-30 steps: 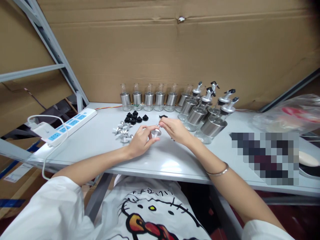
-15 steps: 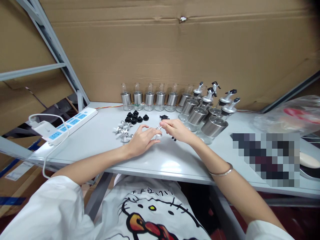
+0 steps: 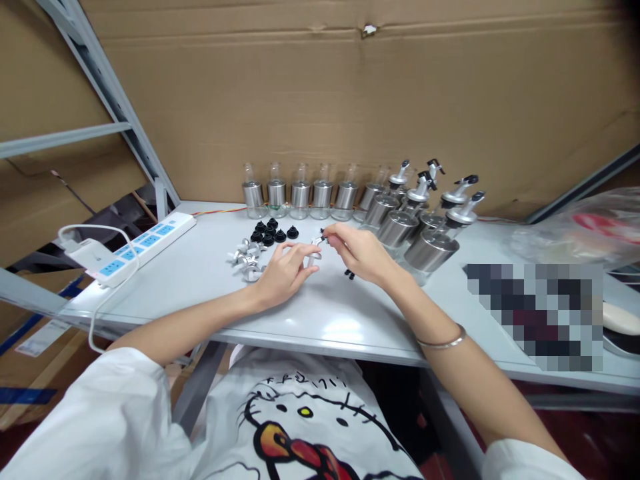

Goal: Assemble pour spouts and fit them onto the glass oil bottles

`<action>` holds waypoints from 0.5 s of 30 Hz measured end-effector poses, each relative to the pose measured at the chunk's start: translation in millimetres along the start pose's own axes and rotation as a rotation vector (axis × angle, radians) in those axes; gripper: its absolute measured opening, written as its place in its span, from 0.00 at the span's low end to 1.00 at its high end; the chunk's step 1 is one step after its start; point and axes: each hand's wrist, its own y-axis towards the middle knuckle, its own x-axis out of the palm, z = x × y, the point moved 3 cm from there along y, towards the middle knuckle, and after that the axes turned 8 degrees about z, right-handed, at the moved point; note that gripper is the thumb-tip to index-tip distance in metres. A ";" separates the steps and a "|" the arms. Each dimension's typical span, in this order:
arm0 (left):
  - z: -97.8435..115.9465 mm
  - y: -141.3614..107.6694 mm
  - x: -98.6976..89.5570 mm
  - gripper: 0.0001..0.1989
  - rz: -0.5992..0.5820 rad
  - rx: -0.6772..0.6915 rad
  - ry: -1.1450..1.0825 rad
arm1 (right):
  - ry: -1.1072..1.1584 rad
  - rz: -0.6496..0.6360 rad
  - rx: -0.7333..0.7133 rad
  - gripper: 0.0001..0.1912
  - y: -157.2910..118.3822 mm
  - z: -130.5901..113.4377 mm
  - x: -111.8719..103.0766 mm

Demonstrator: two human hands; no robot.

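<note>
Left hand (image 3: 281,275) grips silver pourer (image 3: 317,241), back from table's (image 3: 280,330) front edge; right hand (image 3: 363,252) at its tip, grasp on black piece (image 3: 323,232) unclear.

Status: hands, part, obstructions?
Left hand holding silver spout. Right hand at small black part, grip unclear. Bottles behind; nothing visible between hands and spout.

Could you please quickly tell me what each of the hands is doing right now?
Left hand: closed on a silver spout piece.
Right hand: fingers pinched near small black parts; its exact hold can't be told.
</note>
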 end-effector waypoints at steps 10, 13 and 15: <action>0.8 0.1 0.3 0.12 -0.044 -0.027 -0.007 | -0.111 -0.030 -0.103 0.14 -1.4 1.2 8.0; 1.4 0.0 0.2 0.12 -0.042 -0.021 -0.025 | -0.096 -0.029 -0.094 0.14 -1.8 0.9 8.9; 1.2 -0.4 0.2 0.12 -0.044 -0.020 -0.035 | -0.060 -0.041 -0.079 0.14 -2.0 0.8 10.2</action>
